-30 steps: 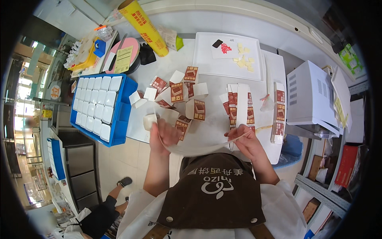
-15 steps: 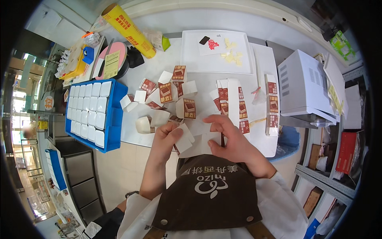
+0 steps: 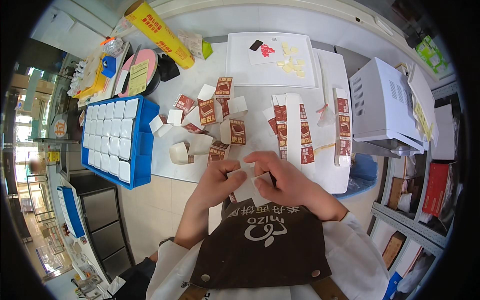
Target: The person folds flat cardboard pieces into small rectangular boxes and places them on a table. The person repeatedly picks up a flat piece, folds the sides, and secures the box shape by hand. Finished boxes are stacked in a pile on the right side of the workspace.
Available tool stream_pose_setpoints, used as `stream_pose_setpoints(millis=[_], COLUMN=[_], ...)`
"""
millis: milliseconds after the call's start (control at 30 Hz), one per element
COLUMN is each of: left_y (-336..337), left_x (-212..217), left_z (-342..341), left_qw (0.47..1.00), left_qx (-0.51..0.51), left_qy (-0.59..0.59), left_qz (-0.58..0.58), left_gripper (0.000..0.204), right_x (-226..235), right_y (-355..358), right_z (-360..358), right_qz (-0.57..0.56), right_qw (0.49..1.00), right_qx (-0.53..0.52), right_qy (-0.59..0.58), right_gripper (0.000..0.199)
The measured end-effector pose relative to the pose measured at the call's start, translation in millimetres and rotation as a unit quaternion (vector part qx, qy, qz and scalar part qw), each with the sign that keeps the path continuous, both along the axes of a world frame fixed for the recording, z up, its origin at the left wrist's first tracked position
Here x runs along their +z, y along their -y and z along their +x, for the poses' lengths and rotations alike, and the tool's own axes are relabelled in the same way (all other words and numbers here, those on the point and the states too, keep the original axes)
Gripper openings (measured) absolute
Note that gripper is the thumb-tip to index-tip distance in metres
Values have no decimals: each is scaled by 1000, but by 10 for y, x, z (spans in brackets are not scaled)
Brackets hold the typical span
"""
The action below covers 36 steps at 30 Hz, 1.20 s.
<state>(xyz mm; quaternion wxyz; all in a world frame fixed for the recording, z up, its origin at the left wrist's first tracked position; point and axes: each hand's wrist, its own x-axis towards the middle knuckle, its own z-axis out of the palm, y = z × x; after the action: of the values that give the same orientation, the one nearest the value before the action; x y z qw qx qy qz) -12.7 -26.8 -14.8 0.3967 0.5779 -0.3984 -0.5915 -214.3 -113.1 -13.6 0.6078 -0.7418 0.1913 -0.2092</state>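
Close to my apron, a white-faced card sleeve point(image 3: 244, 191) with a reddish-brown printed outside is held between my two hands. My left hand point(image 3: 216, 184) pinches its left part, thumb on top. On its right part, my right hand point(image 3: 290, 184) has a curled index finger and the thumb pressed to the card. The fingers hide much of its folds. Just beyond lie several folded open-ended sleeves point(image 3: 233, 131) in a loose heap. Flat printed card strips point(image 3: 294, 130) are fanned out right of the heap, and another strip pile point(image 3: 342, 127) lies near the table's right edge.
A blue crate point(image 3: 145, 145) of white-lidded tubs stands at the left. At the back are a white tray point(image 3: 240, 75) with small yellow and red pieces, a yellow film roll point(image 3: 160, 32) and a pink round board point(image 3: 145, 60). A white appliance point(image 3: 382, 100) stands right.
My hands have come closer together. The right thumb and fingers have closed on the card, and its left part has turned between my hands.
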Motion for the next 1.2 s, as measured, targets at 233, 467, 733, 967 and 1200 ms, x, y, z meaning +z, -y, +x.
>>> stream_pose_setpoints(millis=[233,467,733,967,1200], left_y=[26,30,65,183,142], left_x=[5,-14,-5,85,82], left_z=[-74,-117,-72,-190,-227], left_qw=[990,985,990,921,886], left_qx=[5,21,-66,-64,-125], left_qy=[115,153,107,306,360], left_qz=[-87,-73,-59,-232,-263], left_gripper=[27,27,28,33,70], right_x=[-135,-155,-269,-329,-366], right_y=[-51,-52,-67,32,43], right_z=[58,80,87,78,87], right_qz=[9,-59,47,107,101], right_qw=[998,996,995,983,973], right_qx=[-64,-65,-78,-136,-201], right_qy=[26,32,43,66,50], right_gripper=[45,43,40,31,25])
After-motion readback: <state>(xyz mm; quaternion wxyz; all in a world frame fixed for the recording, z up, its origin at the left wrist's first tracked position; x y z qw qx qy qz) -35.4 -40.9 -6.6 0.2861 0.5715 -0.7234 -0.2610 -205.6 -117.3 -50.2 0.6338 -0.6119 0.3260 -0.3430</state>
